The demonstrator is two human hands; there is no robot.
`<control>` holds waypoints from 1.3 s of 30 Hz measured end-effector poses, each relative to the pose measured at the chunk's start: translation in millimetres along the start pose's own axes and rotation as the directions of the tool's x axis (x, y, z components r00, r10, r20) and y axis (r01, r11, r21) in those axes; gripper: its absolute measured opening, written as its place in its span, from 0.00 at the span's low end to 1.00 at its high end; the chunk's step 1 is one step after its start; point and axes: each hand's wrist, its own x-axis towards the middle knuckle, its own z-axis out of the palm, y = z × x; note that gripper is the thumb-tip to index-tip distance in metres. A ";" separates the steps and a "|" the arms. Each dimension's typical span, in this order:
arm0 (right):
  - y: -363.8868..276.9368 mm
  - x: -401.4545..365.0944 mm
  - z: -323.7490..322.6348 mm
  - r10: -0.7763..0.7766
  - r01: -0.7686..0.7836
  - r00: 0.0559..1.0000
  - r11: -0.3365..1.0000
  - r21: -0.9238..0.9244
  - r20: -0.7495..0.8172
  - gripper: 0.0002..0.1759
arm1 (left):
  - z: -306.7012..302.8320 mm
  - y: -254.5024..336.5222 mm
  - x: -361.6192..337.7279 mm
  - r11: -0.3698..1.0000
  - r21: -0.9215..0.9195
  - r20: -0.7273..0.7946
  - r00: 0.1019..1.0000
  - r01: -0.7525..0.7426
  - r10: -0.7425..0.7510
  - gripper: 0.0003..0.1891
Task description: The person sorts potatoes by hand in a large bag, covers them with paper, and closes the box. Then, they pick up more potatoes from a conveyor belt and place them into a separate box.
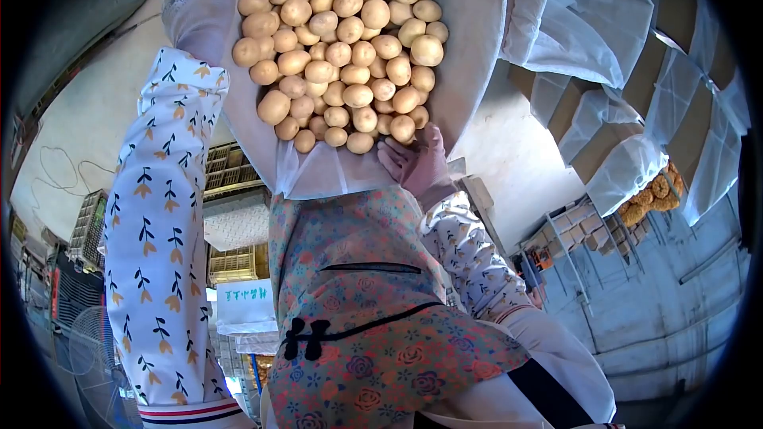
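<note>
Many small round potatoes [350, 56] lie heaped in a wide pale tray [477, 24], whose near end has a whitish, translucent sheet [326, 171]. At the tray's left side is my left hand [203, 16], thumb stretched along the edge; its other fingers are blurred and partly covered by a whitish mesh. Below the near right edge of the heap, my right hand [420, 165] is open, palm partly turned up. Its fingers are spread against the lowest potatoes and the tray, and none is gripped.
A flowered apron [373, 270] covers my front, close to the tray. Yellow crates [238, 264] and a white labelled box [245, 307] stand lower left. To the right are cartons with translucent liners [588, 32], brown ring-shaped items [652, 195] and a metal rack [584, 234].
</note>
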 end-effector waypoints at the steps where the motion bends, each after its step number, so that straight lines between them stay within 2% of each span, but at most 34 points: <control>1: -1.5 8.4 -5.0 0.045 -0.044 0.999 0.999 -0.023 0.022 0.44 | -4.3 2.7 -0.9 1.000 0.016 0.046 0.999 0.018 -0.019 0.32; 3: -6.9 22.1 -8.4 0.134 -0.129 0.989 0.989 -0.072 0.063 0.47 | -4.8 -1.6 2.0 0.997 -0.056 0.103 0.993 0.061 -0.055 0.32; 4: -11.4 27.1 -8.5 0.190 -0.179 0.979 0.975 -0.135 0.074 0.51 | -3.3 -2.8 2.8 0.994 -0.093 0.088 0.995 0.048 -0.040 0.32; 7: -20.5 30.6 -1.0 0.301 -0.277 0.949 0.938 -0.211 0.095 0.55 | 0.4 -7.2 0.6 0.984 -0.176 0.015 1.000 -0.003 0.006 0.32; 8: -21.4 19.3 13.9 0.252 -0.211 0.964 0.921 -0.328 0.089 0.54 | -0.1 -6.6 -2.1 0.983 -0.183 -0.022 0.999 -0.031 0.027 0.32; 9: -23.9 28.5 8.8 0.283 -0.214 0.946 0.911 -0.353 0.156 0.53 | 0.2 -6.2 -3.7 0.980 -0.189 -0.061 0.997 -0.059 0.048 0.33; 11: -31.2 60.6 -7.9 0.344 -0.215 0.895 0.891 -0.399 0.286 0.51 | 3.2 -7.3 -0.3 0.989 -0.146 -0.012 1.000 -0.009 0.007 0.31; 14: -8.7 37.5 56.7 0.113 -0.068 0.933 0.987 -0.142 0.342 0.46 | 1.9 -7.9 2.6 0.991 -0.131 0.054 0.998 0.038 -0.031 0.30; 16: -7.6 43.1 80.6 0.148 -0.081 0.872 0.984 -0.160 0.467 0.48 | 0.2 -7.8 3.7 0.992 -0.119 0.066 0.997 0.036 -0.029 0.30; 17: -8.9 47.8 90.8 0.216 -0.143 0.845 0.973 -0.182 0.489 0.50 | 0.2 -8.7 3.5 0.994 -0.106 0.063 0.998 0.025 -0.018 0.30; 19: -18.8 40.9 118.6 0.194 -0.194 0.711 0.978 -0.077 0.676 0.53 | -1.9 -8.8 -0.1 0.992 -0.121 0.062 0.998 0.026 -0.019 0.29; 20: -18.5 26.1 130.3 0.074 -0.088 0.735 0.996 -0.014 0.674 0.51 | -6.8 -6.9 -3.6 0.988 -0.150 0.074 0.997 0.034 -0.023 0.29; 22: -20.9 9.6 134.2 -0.188 0.164 0.724 0.981 0.099 0.664 0.45 | -7.9 -3.8 -1.4 0.985 -0.173 0.050 0.999 0.026 -0.018 0.29; 23: -21.2 0.5 123.2 -0.244 0.198 0.738 0.970 0.144 0.629 0.40 | -1.2 -8.1 1.1 0.987 -0.160 0.027 1.000 0.010 -0.006 0.29; 24: -14.2 2.7 95.2 -0.258 0.195 0.773 0.966 0.170 0.579 0.30 | 1.6 -10.7 3.5 0.989 -0.146 0.004 1.000 -0.004 0.004 0.29; 25: -3.7 1.9 64.2 -0.304 0.320 0.802 0.945 0.060 0.513 0.21 | -1.2 -9.7 2.6 0.987 -0.160 0.016 1.000 -0.019 0.022 0.29; 26: 8.8 9.6 26.8 -0.318 0.352 0.840 0.936 0.004 0.441 0.18 | -4.9 -8.2 -0.3 0.985 -0.173 0.029 0.999 -0.029 0.034 0.29; 27: 15.4 10.8 -4.2 -0.284 0.292 0.898 0.956 0.026 0.338 0.23 | -7.0 -9.2 -4.0 0.982 -0.185 0.046 0.998 -0.032 0.041 0.29; 28: 14.8 5.0 -9.8 -0.175 0.168 0.979 0.983 0.072 0.108 0.20 | -6.1 -10.4 -5.8 0.982 -0.189 0.055 0.998 -0.018 0.029 0.30; 30: 14.8 7.5 -9.7 -0.194 0.187 0.979 0.978 0.088 0.068 0.27 | -6.0 -8.7 -1.7 0.979 -0.202 0.061 0.998 0.001 0.011 0.30; 32: 11.1 15.0 -6.5 -0.216 0.211 0.976 0.971 0.112 0.033 0.35 | -21.2 -9.7 0.4 0.978 -0.208 0.141 0.990 0.000 0.030 0.31; 34: 4.0 26.5 -4.4 -0.083 0.077 0.996 0.983 0.166 0.030 0.42 | -17.2 -8.3 1.1 0.976 -0.214 0.061 0.997 -0.033 0.047 0.31; 35: 0.5 30.7 -2.7 -0.015 0.008 0.999 0.981 0.192 0.032 0.46 | -5.6 -6.9 -2.4 0.975 -0.213 -0.058 0.997 -0.060 0.049 0.31; 37: -5.3 33.6 1.9 0.035 -0.041 0.999 0.978 0.206 0.030 0.48 | -1.0 -17.0 6.7 0.971 -0.238 0.011 1.000 -0.024 0.028 0.31; 38: -8.7 39.9 1.0 0.060 -0.065 0.998 0.974 0.217 0.030 0.49 | -20.0 -19.4 19.7 0.966 -0.256 0.197 0.980 0.042 0.009 0.31; 39: -11.6 41.0 2.4 0.082 -0.087 0.996 0.970 0.228 0.031 0.50 | -28.0 -18.0 19.6 0.961 -0.264 0.263 0.965 0.075 -0.003 0.31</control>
